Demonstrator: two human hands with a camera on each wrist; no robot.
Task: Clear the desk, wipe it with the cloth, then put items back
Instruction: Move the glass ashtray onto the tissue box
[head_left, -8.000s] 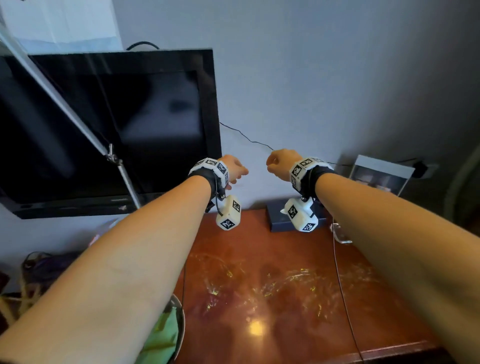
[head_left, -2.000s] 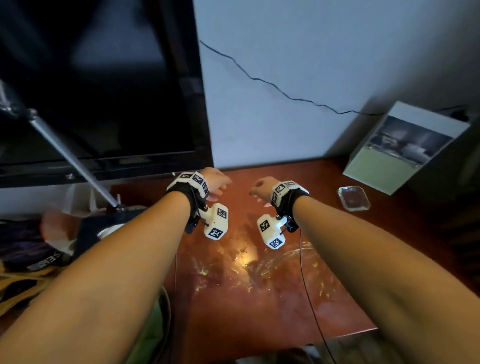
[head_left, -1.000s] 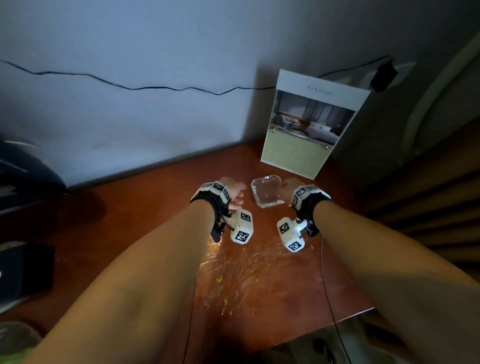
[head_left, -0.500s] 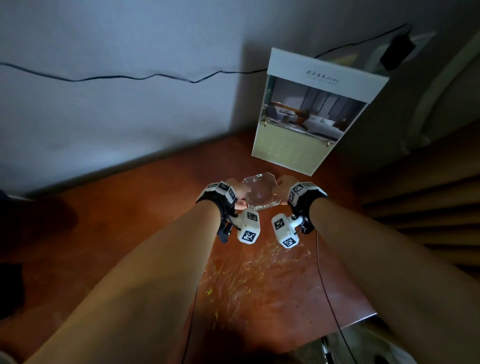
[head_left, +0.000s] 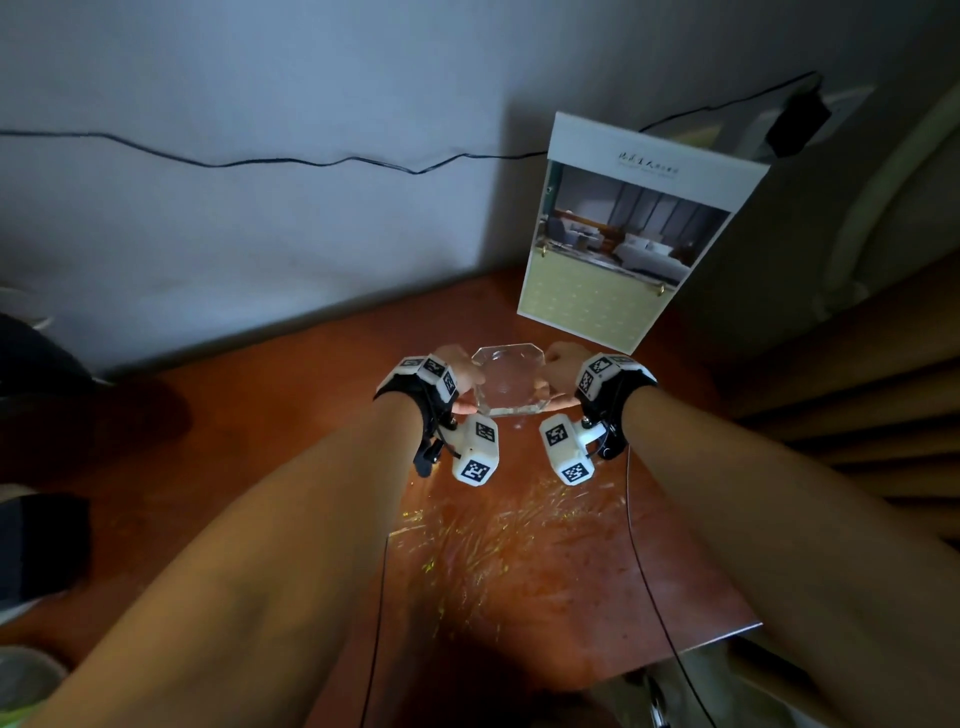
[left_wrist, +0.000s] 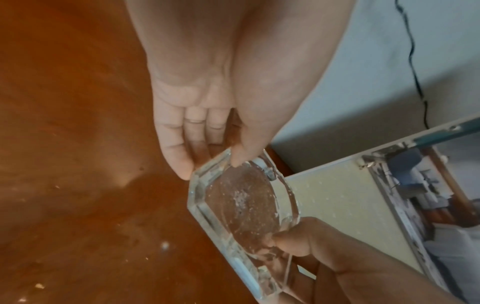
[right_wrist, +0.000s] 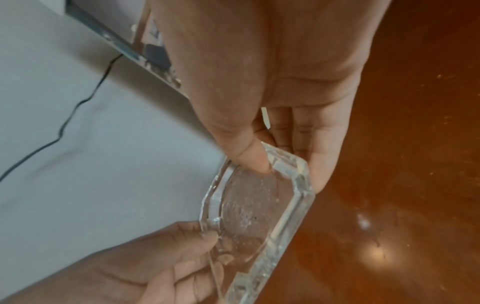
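Note:
A clear glass ashtray (head_left: 511, 379) with cut corners is held just above the red-brown desk (head_left: 519, 571). My left hand (head_left: 457, 371) pinches its left rim, thumb on top and fingers underneath, seen close in the left wrist view on the ashtray (left_wrist: 241, 207). My right hand (head_left: 563, 364) pinches the opposite rim the same way, thumb in the bowl of the ashtray (right_wrist: 252, 216). The ashtray is tilted in both wrist views. No cloth is in view.
A white picture card (head_left: 634, 234) leans against the wall at the desk's back right, just behind the ashtray. A black cable (head_left: 311, 162) runs along the wall to a plug (head_left: 795, 117). Dark objects (head_left: 41, 545) lie at the left. The desk surface shows yellowish scratches (head_left: 493, 530).
My view and both hands swung right from the television to the ashtray. Both hands closed on its rims and raised it slightly off the desk.

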